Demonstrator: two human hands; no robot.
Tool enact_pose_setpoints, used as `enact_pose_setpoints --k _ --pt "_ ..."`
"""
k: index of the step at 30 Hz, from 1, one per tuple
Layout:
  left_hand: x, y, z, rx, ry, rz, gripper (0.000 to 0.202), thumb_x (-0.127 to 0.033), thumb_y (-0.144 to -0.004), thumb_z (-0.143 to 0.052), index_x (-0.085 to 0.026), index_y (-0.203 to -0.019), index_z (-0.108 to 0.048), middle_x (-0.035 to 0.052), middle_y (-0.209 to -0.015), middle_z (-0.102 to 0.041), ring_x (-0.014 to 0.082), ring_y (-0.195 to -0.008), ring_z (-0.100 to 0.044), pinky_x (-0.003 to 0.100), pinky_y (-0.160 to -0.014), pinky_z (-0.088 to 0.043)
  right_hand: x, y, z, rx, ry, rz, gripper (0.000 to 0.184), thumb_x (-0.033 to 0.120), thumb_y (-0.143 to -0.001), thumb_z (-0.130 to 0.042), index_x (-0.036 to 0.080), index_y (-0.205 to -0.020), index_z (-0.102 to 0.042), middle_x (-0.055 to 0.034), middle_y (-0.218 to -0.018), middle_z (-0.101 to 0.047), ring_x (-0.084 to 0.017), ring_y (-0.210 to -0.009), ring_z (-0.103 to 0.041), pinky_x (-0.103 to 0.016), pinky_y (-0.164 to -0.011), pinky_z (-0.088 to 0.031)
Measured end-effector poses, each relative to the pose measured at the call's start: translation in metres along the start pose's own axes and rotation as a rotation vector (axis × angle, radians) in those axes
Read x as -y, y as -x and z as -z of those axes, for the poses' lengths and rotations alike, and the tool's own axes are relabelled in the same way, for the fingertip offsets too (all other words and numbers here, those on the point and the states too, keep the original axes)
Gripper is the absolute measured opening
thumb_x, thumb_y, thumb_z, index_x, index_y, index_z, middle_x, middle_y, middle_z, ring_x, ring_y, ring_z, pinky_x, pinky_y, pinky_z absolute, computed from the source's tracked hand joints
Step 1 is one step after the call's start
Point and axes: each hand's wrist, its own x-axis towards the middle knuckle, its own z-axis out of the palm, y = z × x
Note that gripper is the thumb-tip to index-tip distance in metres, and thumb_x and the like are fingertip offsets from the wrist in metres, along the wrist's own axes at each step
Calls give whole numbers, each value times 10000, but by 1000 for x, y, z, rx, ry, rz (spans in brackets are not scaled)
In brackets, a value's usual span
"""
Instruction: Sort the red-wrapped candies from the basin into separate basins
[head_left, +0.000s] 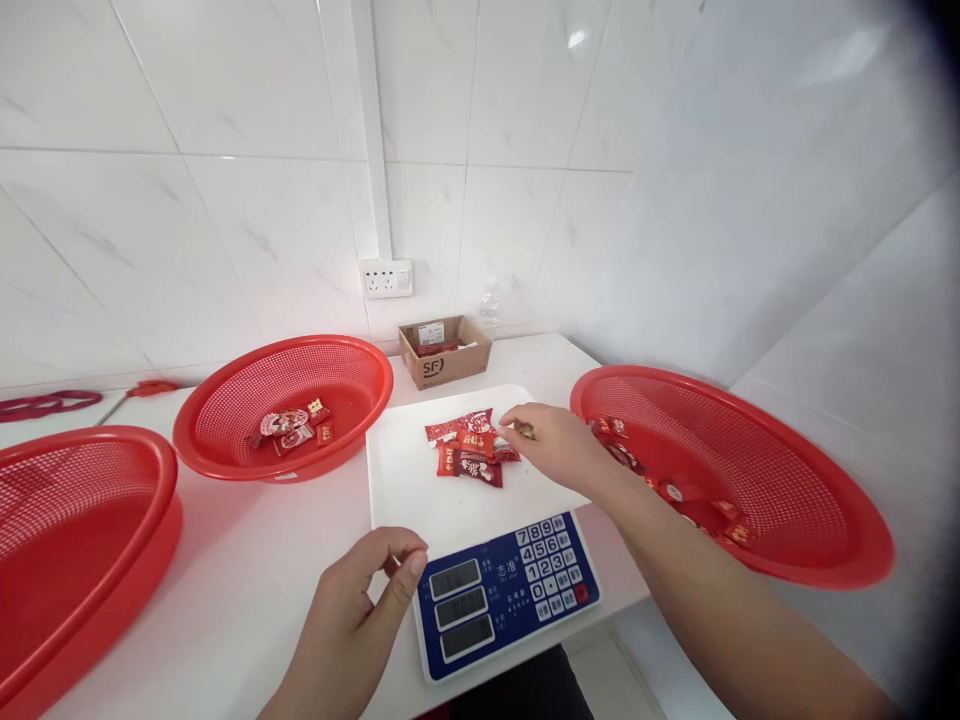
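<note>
On the white scale pan [405,490] lies a small heap of red snack packets [469,463], some with white print. My right hand [555,445] is over the heap's right side, its fingers curled together. A small gold-coloured bit shows under those fingers; I cannot make out what it is. My left hand [360,600] is beside the left edge of the scale's blue panel [510,585], with thumb and forefinger tips brought together. Nothing shows between them. The panel has three displays and a keypad.
Red mesh baskets stand at the far left [90,450], back left [281,350] and right [825,560]. The latter two hold small packets. Behind the scale is a cardboard box [455,372] with red packets, beside a clear plastic bottle [490,305]. A tiled wall [262,200] bounds the table.
</note>
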Motion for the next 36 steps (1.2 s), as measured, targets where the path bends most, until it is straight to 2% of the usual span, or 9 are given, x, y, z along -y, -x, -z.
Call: enact_pose_setpoints --k 4,9,13,16,19,23,26,32,36 --pt "5 2 4 -32 -5 46 239 -453 -837 -477 -260 -786 -609 -23 -749 -623 146 -733 -567 226 -642 -447 -27 19 22 -119 -38 -149 263 412 -823 -490 235 -940 -645 -41 -895 -692 -206 -801 -628 -311 -670 -471" --pt "8 -3 4 38 -42 16 237 -450 -848 -462 -266 -811 -606 -24 -775 -628 141 -752 -574 222 -667 -460 -82 45 41 -166 104 -350 376 519 -811 -460 255 -1022 -626 -65 -1007 -669 -267 -864 -626 -371 -652 -503" --pt "2 -9 -2 94 -110 -7 259 -446 -863 -430 -264 -866 -615 3 -838 -639 156 -770 -578 227 -602 -469 -113 64 40 -176 243 -410 571 546 -804 -447 205 -1259 -505 -136 -1250 -544 -358 -1112 -518 -468 -787 -498" --pt "-5 -19 -6 174 -191 -41 281 -417 -889 -381 -269 -966 -607 35 -985 -636 182 -877 -590 264 -649 -503 -117 75 31 -124 133 -343 585 522 -843 -401 198 -1328 -437 -114 -1356 -463 -318 -1233 -426 -446 -938 -442" --pt "-15 -37 -10 252 -310 -178 311 -394 -901 -369 -280 -1122 -557 51 -1201 -568 211 -1093 -534 373 -882 -475 -113 79 19 -11 14 -311 584 551 -855 -368 234 -1342 -426 -69 -1399 -429 -286 -1265 -402 -440 -980 -424" --pt "-28 -73 -25 427 -521 -290 544 -487 -880 -395 -257 -1371 -349 62 -1491 -267 268 -1382 -157 496 -1084 -249 -113 80 8 30 14 -290 550 548 -876 -320 273 -1339 -432 -36 -1411 -416 -282 -1306 -341 -507 -1022 -360" --pt "-34 -94 -37 513 -645 -277 645 -536 -882 -349 -231 -1434 -213 43 -1527 -117 262 -1394 11 497 -1120 -131 -117 82 5 38 -1 -286 549 552 -889 -292 292 -1361 -395 -14 -1427 -393 -255 -1323 -314 -489 -1043 -334" --pt "-27 -95 -42 581 -744 -249 654 -549 -887 -312 -192 -1429 -228 66 -1518 -149 249 -1394 -43 474 -1127 -116 -120 86 5 37 2 -254 558 559 -885 -315 309 -1382 -358 -20 -1433 -383 -276 -1319 -318 -492 -1011 -374" --pt "-24 -97 -42 524 -735 -240 664 -586 -877 -287 -223 -1429 -225 69 -1530 -98 253 -1394 10 488 -1121 -111 -121 85 4 48 9 -237 546 544 -886 -325 308 -1377 -371 -25 -1425 -392 -285 -1312 -327 -499 -1010 -370"
